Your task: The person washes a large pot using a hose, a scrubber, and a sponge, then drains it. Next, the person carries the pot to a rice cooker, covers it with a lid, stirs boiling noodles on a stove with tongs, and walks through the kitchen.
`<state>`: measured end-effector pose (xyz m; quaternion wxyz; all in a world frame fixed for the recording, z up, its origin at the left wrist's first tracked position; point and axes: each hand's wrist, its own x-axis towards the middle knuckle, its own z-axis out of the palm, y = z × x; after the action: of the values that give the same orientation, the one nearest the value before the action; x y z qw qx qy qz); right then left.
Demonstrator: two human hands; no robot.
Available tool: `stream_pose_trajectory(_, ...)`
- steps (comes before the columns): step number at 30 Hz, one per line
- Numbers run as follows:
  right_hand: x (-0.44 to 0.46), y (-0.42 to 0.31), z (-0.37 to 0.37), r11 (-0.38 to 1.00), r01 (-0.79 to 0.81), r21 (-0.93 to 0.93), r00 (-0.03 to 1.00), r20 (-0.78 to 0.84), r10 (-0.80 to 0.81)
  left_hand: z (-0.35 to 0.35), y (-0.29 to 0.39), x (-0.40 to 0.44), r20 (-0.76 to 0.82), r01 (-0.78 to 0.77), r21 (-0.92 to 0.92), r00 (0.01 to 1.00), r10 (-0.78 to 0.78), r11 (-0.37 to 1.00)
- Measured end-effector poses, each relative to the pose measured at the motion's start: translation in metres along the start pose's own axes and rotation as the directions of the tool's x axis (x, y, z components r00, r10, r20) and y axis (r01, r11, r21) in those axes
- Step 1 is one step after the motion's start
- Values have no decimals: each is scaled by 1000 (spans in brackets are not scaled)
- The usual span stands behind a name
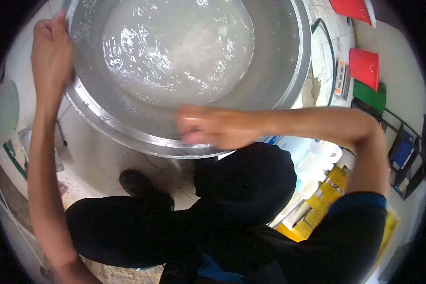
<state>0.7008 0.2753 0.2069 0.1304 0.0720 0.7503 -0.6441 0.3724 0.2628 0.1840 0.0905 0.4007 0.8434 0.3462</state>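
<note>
A large round metal basin (274, 57) holds cloudy water (175, 52) with a pale patch in it. My left hand (53, 52) is at the basin's left rim, its fingers curled and closed; whether it grips the rim cannot be made out. Over the near edge of the basin is my right hand (213, 127), blurred by motion, with its fingers curled in. Something pinkish shows at its fingers, too smeared to name.
Red containers (364, 67) and a green one (370, 97) stand at the right, near a dark hose (333, 42). Yellow crates (333, 187) and clear plastic containers (312, 154) lie at lower right. My knees are below the basin.
</note>
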Motion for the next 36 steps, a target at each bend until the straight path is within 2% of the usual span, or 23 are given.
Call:
stream_pose_trajectory(3,-114,45,-97,691,-249,-678,940,1,340,5,-10,-3,3,-34,47,999,34,998)
stream_pose_trajectory(5,-86,33,-129,76,-509,-858,675,-343,653,2,-3,0,-11,-23,10,1000,23,1000)
stream_pose_trajectory(7,-64,68,-106,243,-240,-940,681,15,732,0,10,-6,-12,-21,0,1000,21,1000)
stream_pose_trajectory(8,-65,141,-77,566,-58,-822,878,229,421,-2,13,-9,-14,19,7,1000,-18,1000)
stream_pose_trajectory(9,-22,150,-26,494,-212,-843,847,94,524,-4,14,-10,-50,16,13,999,-16,1000)
stream_pose_trajectory(11,49,108,15,786,-361,-502,932,-169,320,-4,21,-11,-14,82,-31,997,-82,996)
stream_pose_trajectory(12,85,86,35,902,-296,-313,934,-293,205,-7,26,-11,7,94,-27,996,-94,995)
stream_pose_trajectory(13,120,104,38,926,-342,-157,933,-175,315,-7,26,-12,2,82,-28,997,-82,996)
stream_pose_trajectory(14,154,136,35,919,-394,-5,919,-41,393,-6,25,-13,2,78,-28,997,-78,997)
stream_pose_trajectory(15,183,177,30,842,-318,-435,944,-68,322,-6,23,-13,-3,71,-23,997,-71,997)
stream_pose_trajectory(16,204,207,17,595,-210,-776,966,-71,248,-5,24,-14,-9,39,-6,999,-39,999)
stream_pose_trajectory(17,214,193,-16,596,-206,-776,970,-82,228,-7,26,-13,-18,21,6,1000,-21,1000)
stream_pose_trajectory(18,217,160,-54,724,-216,-655,959,-280,33,-9,29,-14,18,40,5,999,-40,999)
stream_pose_trajectory(20,235,155,-122,643,-287,-710,767,-572,-289,-12,34,-17,74,51,10,996,-51,999)
stream_pose_trajectory(21,234,154,-148,696,-390,-603,647,-717,-259,-14,36,-20,70,40,18,997,-41,999)
stream_pose_trajectory(24,163,159,-226,576,-765,-290,364,-931,16,-17,36,-20,76,-22,49,997,18,999)
stream_pose_trajectory(26,79,186,-220,500,-667,-552,524,-825,-210,-19,40,-20,85,5,32,996,-8,999)
stream_pose_trajectory(27,50,131,-198,150,-846,-512,525,-849,64,-19,41,-21,117,40,10,992,-41,999)
stream_pose_trajectory(29,-27,256,-195,-42,-593,-804,715,-502,-486,-19,42,-19,125,43,7,991,-43,999)
stream_pose_trajectory(31,-40,198,-149,-125,-757,-641,647,-762,-15,-16,40,-20,118,56,21,991,-58,998)
stream_pose_trajectory(33,-55,182,-116,-159,-666,-729,705,-685,187,-16,39,-21,110,55,20,992,-57,998)
stream_pose_trajectory(35,-41,141,-76,-29,-540,-841,522,-361,772,-15,40,-21,102,61,16,993,-62,998)
stream_pose_trajectory(36,-26,127,-51,110,-456,-883,551,-183,814,-16,41,-21,109,80,18,991,-82,997)
